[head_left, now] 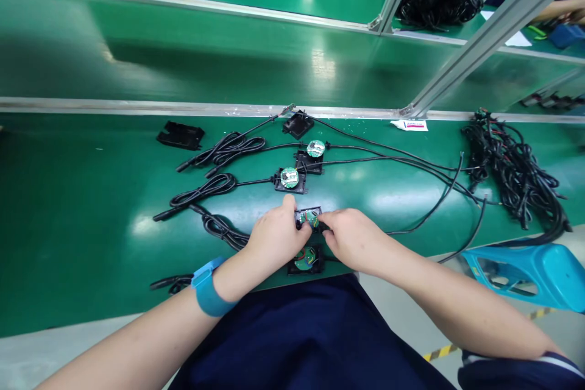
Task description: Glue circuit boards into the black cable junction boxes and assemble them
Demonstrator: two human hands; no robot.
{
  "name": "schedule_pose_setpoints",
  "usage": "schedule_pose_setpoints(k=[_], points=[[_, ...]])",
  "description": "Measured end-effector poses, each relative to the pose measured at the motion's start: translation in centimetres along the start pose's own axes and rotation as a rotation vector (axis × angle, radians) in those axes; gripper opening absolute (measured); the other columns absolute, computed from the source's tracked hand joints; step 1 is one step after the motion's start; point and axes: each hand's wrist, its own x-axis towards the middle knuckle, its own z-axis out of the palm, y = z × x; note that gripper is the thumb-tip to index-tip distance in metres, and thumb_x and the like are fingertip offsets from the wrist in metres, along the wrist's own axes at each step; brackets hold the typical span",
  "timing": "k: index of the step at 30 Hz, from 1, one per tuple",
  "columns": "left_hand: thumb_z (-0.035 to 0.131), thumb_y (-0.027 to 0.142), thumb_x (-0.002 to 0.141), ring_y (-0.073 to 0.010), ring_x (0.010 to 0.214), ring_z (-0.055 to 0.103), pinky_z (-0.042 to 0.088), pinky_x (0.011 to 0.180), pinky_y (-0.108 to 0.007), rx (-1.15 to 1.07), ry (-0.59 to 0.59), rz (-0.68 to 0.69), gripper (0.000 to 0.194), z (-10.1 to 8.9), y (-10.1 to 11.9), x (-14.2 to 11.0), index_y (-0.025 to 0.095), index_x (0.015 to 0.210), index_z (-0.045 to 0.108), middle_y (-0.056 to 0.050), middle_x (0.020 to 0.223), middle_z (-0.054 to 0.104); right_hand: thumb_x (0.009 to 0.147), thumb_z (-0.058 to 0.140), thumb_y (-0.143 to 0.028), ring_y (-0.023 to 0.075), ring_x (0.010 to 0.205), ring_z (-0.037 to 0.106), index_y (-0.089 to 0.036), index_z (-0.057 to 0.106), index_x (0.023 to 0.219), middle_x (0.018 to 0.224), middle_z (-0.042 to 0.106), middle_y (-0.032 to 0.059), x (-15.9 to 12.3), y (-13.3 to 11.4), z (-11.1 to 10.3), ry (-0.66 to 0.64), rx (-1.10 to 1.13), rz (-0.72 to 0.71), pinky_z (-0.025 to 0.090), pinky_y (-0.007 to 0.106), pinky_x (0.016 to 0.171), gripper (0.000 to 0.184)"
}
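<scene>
My left hand (278, 233) is closed on the left side of a small black plastic housing with a green circuit board (309, 217) in it, its thumb at the board's lower edge. At the right end of the same housing, my right hand (354, 236) has its fingers pinched where thin wires meet the board; what lies between the fingertips is hidden. Just below, nearer my body, another housing with a green board (304, 259) and red wire lies on the table. Beyond my hands are two housings carrying round boards, the nearer board (289, 177) and the farther board (315, 148).
Coiled black cables (223, 228) lie left of the housings. An empty black housing (180, 135) sits farther left, and another black piece (298, 125) near the rail. A cable bundle (516, 177), a white tube (410, 125) and a blue stool (525, 274) are at right. A person's arm (560, 10) shows top right.
</scene>
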Motion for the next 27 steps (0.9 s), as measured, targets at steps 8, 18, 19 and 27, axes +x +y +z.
schedule_pose_setpoints(k=[8,18,19,27], points=[[0.051,0.030,0.090,-0.0295,0.082,0.069,0.045,0.066,-0.035,0.042,-0.021,0.001,0.019,0.0,0.4,-0.2,0.019,0.104,0.046,-0.009,0.085,0.070,0.085,0.060,-0.012,0.0148,0.064,0.054,-0.017,0.061,0.088,0.070,0.062,0.0004,-0.8,1.1,1.8,0.117,0.117,0.039,0.036,0.027,0.064,0.006],[0.049,0.027,0.091,-0.0304,0.084,0.070,0.045,0.067,-0.035,0.021,-0.020,0.014,0.016,0.1,0.3,-0.2,0.019,0.104,0.045,-0.010,0.085,0.070,0.095,0.046,-0.010,0.0156,0.075,0.055,-0.016,0.059,0.083,0.081,0.063,0.0053,1.1,2.5,1.3,0.165,0.086,-0.158,0.040,0.027,0.071,0.018],[0.049,0.027,0.091,-0.0307,0.084,0.070,0.046,0.067,-0.036,0.018,-0.020,0.012,0.016,0.1,0.3,-0.3,0.019,0.104,0.045,-0.010,0.085,0.070,0.094,0.047,-0.010,0.0152,0.075,0.055,-0.016,0.059,0.081,0.079,0.062,0.0043,1.3,3.0,1.5,0.177,0.123,-0.173,0.040,0.026,0.072,0.019],[0.051,0.025,0.090,-0.0308,0.084,0.069,0.046,0.066,-0.036,-0.031,-0.025,0.006,0.021,0.5,0.1,-0.3,0.017,0.108,0.043,-0.011,0.086,0.070,0.087,0.065,-0.023,0.0103,0.058,0.050,-0.018,0.060,0.072,0.067,0.058,-0.0030,1.3,2.4,2.0,0.230,0.384,0.049,0.037,0.023,0.059,0.016]])
